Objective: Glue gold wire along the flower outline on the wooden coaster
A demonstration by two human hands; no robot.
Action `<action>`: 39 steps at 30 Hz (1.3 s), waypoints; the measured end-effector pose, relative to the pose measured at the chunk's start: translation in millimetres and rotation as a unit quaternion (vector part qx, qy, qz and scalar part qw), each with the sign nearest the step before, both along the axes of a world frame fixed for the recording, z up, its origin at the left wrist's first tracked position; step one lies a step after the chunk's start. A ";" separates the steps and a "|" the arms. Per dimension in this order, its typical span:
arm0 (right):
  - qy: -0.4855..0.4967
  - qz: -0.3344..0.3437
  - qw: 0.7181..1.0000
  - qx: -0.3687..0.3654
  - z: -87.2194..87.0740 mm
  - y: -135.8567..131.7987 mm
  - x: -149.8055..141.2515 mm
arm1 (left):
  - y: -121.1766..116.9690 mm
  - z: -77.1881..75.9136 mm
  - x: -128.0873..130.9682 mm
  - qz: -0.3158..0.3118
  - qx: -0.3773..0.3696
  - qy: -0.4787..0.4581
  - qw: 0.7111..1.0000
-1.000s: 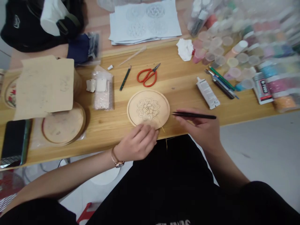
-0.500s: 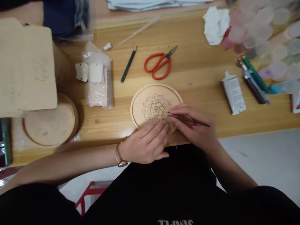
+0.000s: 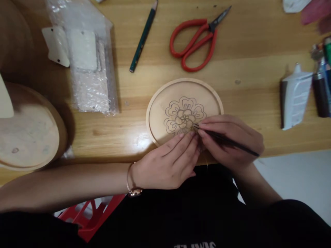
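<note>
A round wooden plate point(image 3: 159, 129) with a raised rim lies near the table's front edge. A flower drawing point(image 3: 185, 117) in dark lines covers its middle. Over the plate's lower rim, my left hand point(image 3: 172, 163) holds it, fingers together and fingertips on the lower petals. My right hand point(image 3: 230, 141) pinches black tweezers point(image 3: 234, 142), whose tips meet the drawing's lower right, just beside my left fingertips. A thin golden thread point(image 3: 207, 162) hangs below the plate between the hands. Its upper part is hidden by my fingers.
Red-handled scissors point(image 3: 192, 44) and a dark green pencil point(image 3: 143, 38) lie beyond the plate. A white tube point(image 3: 296, 98) is at the right, near several pens point(image 3: 320, 89). To the left are a plastic bag of white cards point(image 3: 90, 79) and another round wooden plate point(image 3: 60, 132).
My right hand has brought the tweezers leftward from beside the plate onto the flower drawing. My left hand stays on the lower rim, fingertips further right. The view has moved closer.
</note>
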State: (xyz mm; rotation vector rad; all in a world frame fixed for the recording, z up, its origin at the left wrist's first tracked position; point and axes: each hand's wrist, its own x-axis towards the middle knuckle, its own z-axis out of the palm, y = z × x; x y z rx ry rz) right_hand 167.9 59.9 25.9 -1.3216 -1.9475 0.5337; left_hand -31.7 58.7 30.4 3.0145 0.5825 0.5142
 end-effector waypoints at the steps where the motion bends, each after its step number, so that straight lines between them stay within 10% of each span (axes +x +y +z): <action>1: 0.000 0.003 1.000 0.004 -0.2 -0.1 -0.2 | 0.2 -0.3 0.1 0.000 -0.002 0.000 1.000; 27: 0.051 -0.012 0.999 0.011 -6.2 1.2 -1.1 | -2.7 -0.5 0.0 -0.035 0.040 -0.054 0.997; 31: 0.091 -0.017 0.996 0.017 5.0 -0.4 -0.8 | 1.7 18.6 -1.7 0.016 -0.098 -0.132 0.986; 34: 0.098 0.001 0.994 0.054 23.6 -10.1 -2.1 | 1.4 39.4 -2.1 0.119 -0.375 -0.193 0.899; 39: 0.128 0.059 0.985 0.100 54.6 -42.1 -7.6 | -23.7 52.0 3.4 0.155 -0.749 -0.373 0.525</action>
